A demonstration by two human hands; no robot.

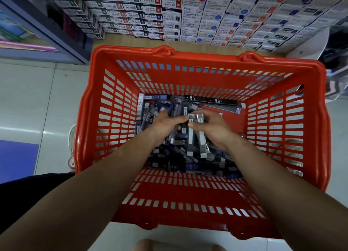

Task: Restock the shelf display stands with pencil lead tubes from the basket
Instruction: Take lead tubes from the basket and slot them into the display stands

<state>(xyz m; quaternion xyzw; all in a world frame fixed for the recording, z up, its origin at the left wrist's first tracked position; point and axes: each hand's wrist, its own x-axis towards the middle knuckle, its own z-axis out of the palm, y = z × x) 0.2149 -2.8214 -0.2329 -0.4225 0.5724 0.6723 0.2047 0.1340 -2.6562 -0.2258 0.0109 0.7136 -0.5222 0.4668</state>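
In basket [207, 59], right grip [212, 130] around tubes [191, 138].

Head-worn wide-angle camera looks steeply down, close above the basket [188, 196].

Small labelled boxes [188, 15] stand stacked in rows at twelve o'clock on a wooden board [116, 42]. At ten o'clock a dark grey frame [47, 30] runs slantwise, with blurred coloured sheets [18, 41] behind it. Pale floor tiles [28, 100] lie at nine o'clock, and a purple mat [17, 158] lies at eight.
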